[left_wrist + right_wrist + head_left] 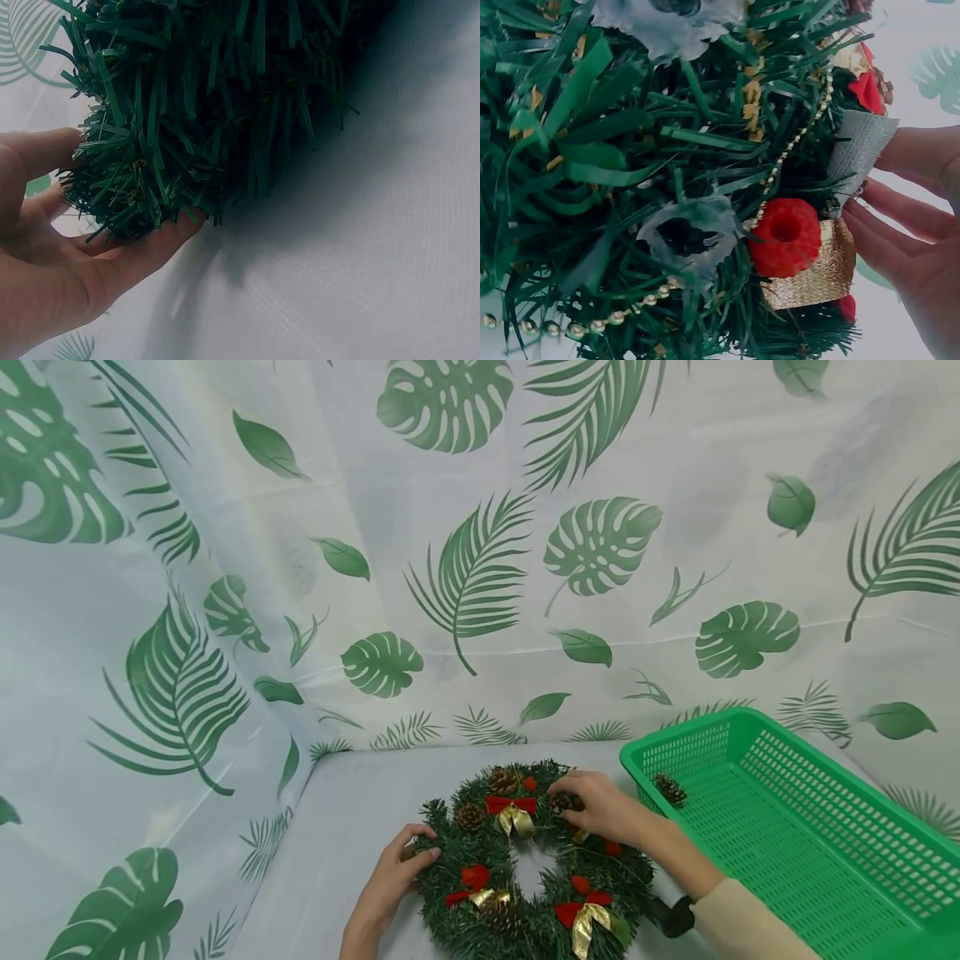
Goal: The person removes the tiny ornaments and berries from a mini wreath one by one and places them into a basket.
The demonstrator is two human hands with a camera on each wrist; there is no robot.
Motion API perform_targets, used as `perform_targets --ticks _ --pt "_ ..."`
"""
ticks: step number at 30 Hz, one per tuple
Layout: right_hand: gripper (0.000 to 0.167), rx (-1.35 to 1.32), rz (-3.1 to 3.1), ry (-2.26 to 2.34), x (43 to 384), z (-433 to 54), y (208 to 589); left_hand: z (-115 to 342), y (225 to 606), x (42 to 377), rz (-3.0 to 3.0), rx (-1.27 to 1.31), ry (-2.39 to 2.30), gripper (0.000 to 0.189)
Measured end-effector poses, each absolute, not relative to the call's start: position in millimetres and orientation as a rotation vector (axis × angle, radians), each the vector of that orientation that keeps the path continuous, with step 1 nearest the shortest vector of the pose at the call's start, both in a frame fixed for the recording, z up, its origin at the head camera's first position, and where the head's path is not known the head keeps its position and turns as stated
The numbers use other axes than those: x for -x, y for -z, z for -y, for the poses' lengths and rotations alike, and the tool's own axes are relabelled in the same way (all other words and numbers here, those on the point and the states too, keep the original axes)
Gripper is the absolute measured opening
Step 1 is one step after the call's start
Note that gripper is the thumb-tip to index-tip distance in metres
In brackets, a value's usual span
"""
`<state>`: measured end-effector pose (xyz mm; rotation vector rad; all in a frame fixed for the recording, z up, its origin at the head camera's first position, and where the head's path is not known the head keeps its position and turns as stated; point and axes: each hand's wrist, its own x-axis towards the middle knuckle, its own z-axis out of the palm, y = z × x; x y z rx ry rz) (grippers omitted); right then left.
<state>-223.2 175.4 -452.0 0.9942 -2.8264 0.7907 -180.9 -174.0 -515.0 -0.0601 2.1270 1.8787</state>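
Note:
A green artificial Christmas wreath (456, 850) lies on the pale cloth, with red-and-gold bows (513, 814), red berries and pine cones (471, 816) around its ring. My left hand (390, 877) grips its left edge; in the left wrist view the fingers (161, 244) reach under the green tinsel. At the upper right of the ring, my right hand (603, 810) pinches a pine cone (558, 802) against the wreath. The right wrist view shows that hand beside gold ribbon (814, 270), a red berry (786, 236) and greyish-white glue-like patches (686, 236); the cone is hidden there.
A green plastic basket (750, 717) stands to the right of the wreath, with a loose pine cone (670, 789) at its left side. A black object (675, 917) sits under my right forearm. Leaf-printed sheeting (480, 710) rises behind and on the left.

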Motion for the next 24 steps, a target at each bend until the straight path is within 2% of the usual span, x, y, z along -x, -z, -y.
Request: perform_targets --ticks 24 --pt "0.030 -1.022 2.838 -0.701 228.6 -172.1 456.8 173.0 516.4 180.9 -2.129 0.074 -1.875 0.035"
